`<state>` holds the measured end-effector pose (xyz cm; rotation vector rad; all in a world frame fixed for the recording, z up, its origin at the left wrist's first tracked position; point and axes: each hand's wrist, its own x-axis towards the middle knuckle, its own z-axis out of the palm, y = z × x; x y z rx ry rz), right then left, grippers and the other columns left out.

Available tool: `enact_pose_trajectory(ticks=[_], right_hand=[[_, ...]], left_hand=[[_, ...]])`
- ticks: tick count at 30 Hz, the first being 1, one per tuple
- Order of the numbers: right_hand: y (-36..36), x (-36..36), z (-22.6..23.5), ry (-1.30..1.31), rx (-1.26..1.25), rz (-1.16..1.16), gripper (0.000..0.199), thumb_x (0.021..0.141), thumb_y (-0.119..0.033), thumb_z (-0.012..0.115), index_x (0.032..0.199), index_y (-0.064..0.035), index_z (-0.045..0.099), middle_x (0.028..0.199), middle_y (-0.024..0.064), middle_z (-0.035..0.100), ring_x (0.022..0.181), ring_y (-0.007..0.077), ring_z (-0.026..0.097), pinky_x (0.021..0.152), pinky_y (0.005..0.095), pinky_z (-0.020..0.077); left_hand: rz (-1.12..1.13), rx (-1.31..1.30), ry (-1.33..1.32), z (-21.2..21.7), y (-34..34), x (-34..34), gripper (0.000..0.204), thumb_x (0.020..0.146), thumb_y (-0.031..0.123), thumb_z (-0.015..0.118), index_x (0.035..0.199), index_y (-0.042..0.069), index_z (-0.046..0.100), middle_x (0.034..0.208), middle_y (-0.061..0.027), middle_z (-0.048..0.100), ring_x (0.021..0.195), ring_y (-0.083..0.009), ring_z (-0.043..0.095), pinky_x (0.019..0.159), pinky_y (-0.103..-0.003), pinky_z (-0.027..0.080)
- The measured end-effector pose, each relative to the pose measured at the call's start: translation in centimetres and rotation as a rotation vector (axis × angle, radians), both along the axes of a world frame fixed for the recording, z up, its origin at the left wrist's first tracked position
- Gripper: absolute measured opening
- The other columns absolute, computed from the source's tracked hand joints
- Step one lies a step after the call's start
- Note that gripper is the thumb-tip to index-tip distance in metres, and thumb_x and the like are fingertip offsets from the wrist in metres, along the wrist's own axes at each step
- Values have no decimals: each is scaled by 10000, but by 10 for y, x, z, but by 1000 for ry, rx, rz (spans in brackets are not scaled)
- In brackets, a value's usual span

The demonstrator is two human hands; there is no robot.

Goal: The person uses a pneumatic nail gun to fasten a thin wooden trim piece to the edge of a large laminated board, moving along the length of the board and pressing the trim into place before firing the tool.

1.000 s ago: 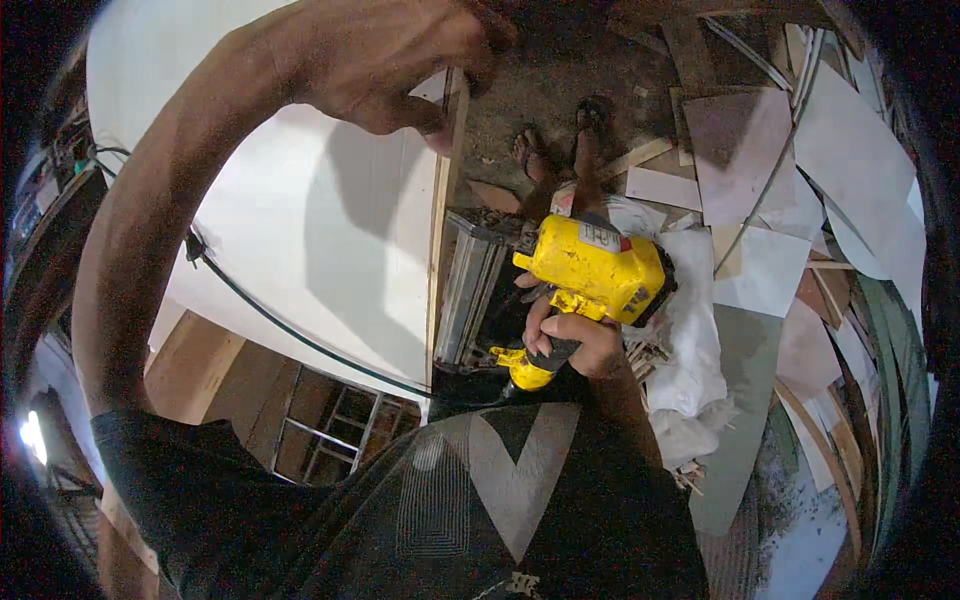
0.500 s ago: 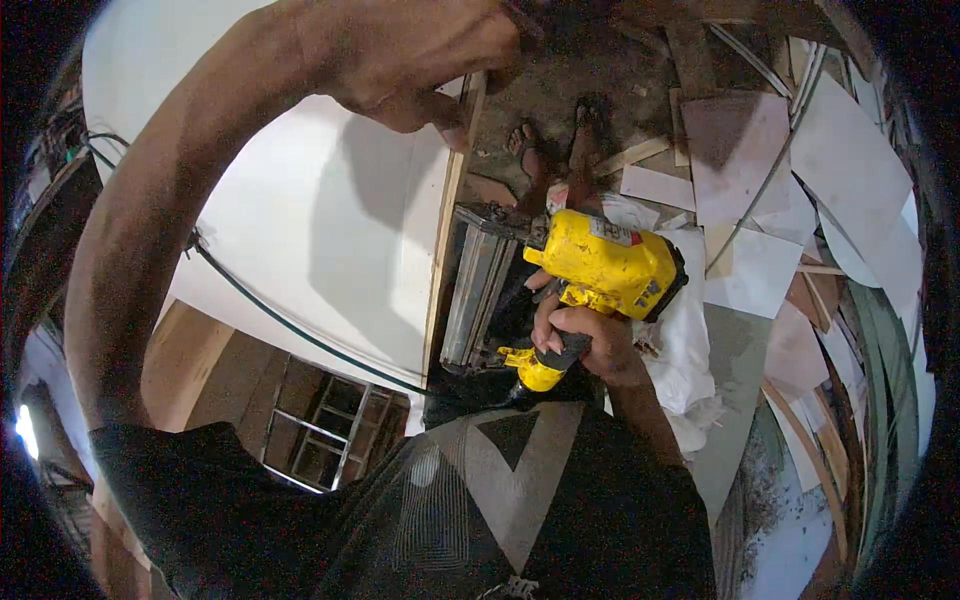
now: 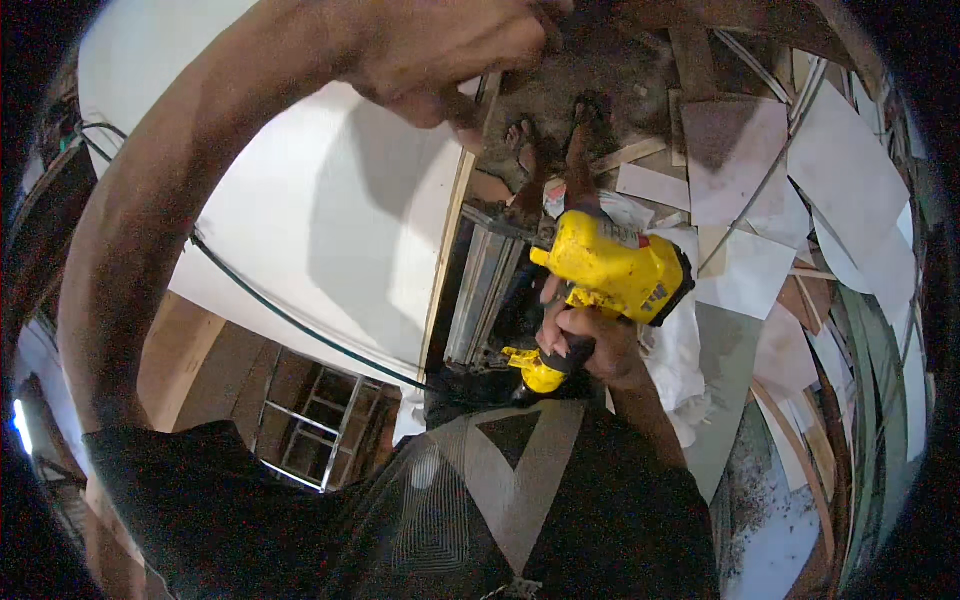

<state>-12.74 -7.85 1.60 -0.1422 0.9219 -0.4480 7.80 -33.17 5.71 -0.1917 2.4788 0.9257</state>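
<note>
The right hand (image 3: 592,345) stayed wrapped round the yellow nail gun (image 3: 615,268), which had drifted slightly rightward in view, suggesting a held pose. Its dark lettering and pale label were not clearly readable. Left of that grip stood a white panel (image 3: 380,250); farther off, the left hand (image 3: 450,60) had its thumb at the panel's edge, clamped or not, I could not tell

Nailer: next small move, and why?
Probably ease the nailer left toward the strip, keeping the left hand clear. The right hand holds it with its magazine beside that edge, a dark gap showing between; the left hand is farther up the strip.
</note>
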Motion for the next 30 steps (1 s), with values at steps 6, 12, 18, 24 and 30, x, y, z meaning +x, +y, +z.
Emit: enact_pose_trajectory(ticks=[6,12,18,24,30], right_hand=[[-3,-5,-3,-126,34,-95,444,719,-106,525,1119,69,448,631,94,533,496,149,467,556,313,448],[-13,-14,4,-24,-24,-280,462,702,-102,522,1127,79,498,613,96,541,485,156,494,513,276,446],[-16,-15,0,-79,-38,-216,501,714,-82,521,1176,91,438,623,98,519,479,161,461,524,323,435],[-27,-13,6,-175,-94,-229,481,730,-73,536,1170,100,448,617,105,540,480,157,489,502,323,440],[-36,-12,5,-130,-58,-179,468,724,-76,555,1141,116,461,608,99,539,469,153,487,510,311,460]], left_hand=[[-4,-141,16,15,3,-5,312,741,362,696,859,74,677,945,-112,638,1083,-269,511,1112,-517,129],[4,-285,167,6,-3,-4,384,749,422,678,936,87,657,1003,-109,624,1081,-276,519,1106,-476,225],[-147,-226,-140,36,-9,-30,376,723,409,699,897,79,655,981,-91,620,1049,-268,531,1053,-456,284],[-106,-133,-23,37,-12,-26,370,706,403,711,877,77,664,984,-91,626,1067,-268,524,1048,-451,285],[6,-269,-87,27,-21,-16,385,713,423,694,959,127,675,1101,-67,610,1141,-249,491,1140,-512,92]])
